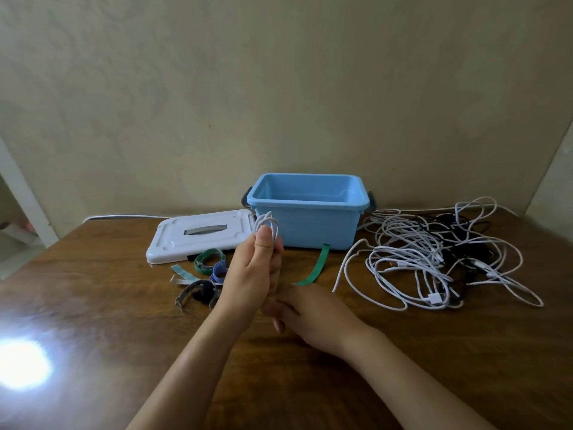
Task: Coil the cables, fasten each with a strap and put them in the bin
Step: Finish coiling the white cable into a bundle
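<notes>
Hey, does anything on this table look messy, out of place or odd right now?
Yes. The cables right of the blue bin lie in one tangled heap, white and black mixed. A green strap lies apart from the other straps. The bin's lid is off, lying beside it.

My left hand is raised, thumb up, pinching a coiled white cable. My right hand lies low beneath it, fingers curled.

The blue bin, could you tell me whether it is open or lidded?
Open: the blue bin shows its bare inside, and its white lid lies flat on the table to its left.
</notes>
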Motion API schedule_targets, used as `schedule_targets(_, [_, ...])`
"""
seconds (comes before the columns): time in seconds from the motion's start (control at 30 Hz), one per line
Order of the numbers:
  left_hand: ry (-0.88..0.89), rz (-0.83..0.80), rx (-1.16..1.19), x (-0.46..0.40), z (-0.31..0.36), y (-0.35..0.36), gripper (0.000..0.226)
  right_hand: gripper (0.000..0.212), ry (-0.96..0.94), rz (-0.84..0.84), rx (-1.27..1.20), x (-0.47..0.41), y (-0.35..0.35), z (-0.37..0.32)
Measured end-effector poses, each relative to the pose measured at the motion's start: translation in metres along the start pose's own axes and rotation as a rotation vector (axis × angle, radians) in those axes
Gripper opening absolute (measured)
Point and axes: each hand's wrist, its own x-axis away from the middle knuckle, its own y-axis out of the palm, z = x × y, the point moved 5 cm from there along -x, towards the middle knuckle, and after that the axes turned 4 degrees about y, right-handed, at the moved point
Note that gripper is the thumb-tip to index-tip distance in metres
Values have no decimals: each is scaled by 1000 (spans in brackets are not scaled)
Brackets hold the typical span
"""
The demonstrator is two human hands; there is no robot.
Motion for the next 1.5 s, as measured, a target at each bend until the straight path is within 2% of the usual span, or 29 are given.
schedule_targets(0.13, [-14, -73, -94, -1, 1, -4, 47, 32, 1, 1, 179, 1, -21, 8])
schedule_targets(0.2, [-19, -67, -131, -2, 0, -8, 47, 26, -12, 90, 313, 4, -35, 10])
schedule_targets(0.27, [-20, -52, -168, -3, 0, -12, 47, 30, -2, 232, 403, 8, -52, 15])
schedule_targets(0.37, [-7, -54, -281, -3, -2, -12, 50, 45, 72, 432, 240, 15, -76, 30])
schedule_targets(0.4, [-5, -48, -326, -4, -5, -12, 52, 41, 90, 459, 132, 16, -80, 33])
schedule_targets(0.5, [44, -67, -408, -1, -11, -2, 59, 13, 77, 426, -137, 13, -72, 33])
schedule_targets(0.63, [15, -119, -431, 4, -11, 12, 47, 15, 51, 407, -252, 9, -58, 29])
schedule_targets(0.73, [1, -100, -440, 5, -12, 12, 52, 15, 83, 472, -179, 11, -63, 33])
schedule_targets(0.83, [-6, -47, -464, 2, -12, 7, 51, 35, 147, 546, 38, 16, -70, 36])
schedule_targets(0.9, [2, -22, -480, 0, -12, 4, 52, 42, 161, 544, 91, 16, -72, 37])
schedule_targets(1.07, [23, -13, -618, -4, -16, -5, 41, 18, 88, 431, 38, 12, -72, 38])
schedule_targets(1.3, [0, 2, -650, -2, -16, -3, 41, 20, 104, 599, 116, 18, -74, 35])
schedule_targets(1.43, [2, 25, -563, -2, -16, -3, 40, 21, 99, 507, -104, 15, -69, 33])
schedule_targets(1.5, [-16, 31, -466, -1, -15, -2, 41, 22, 97, 475, -129, 14, -67, 32])
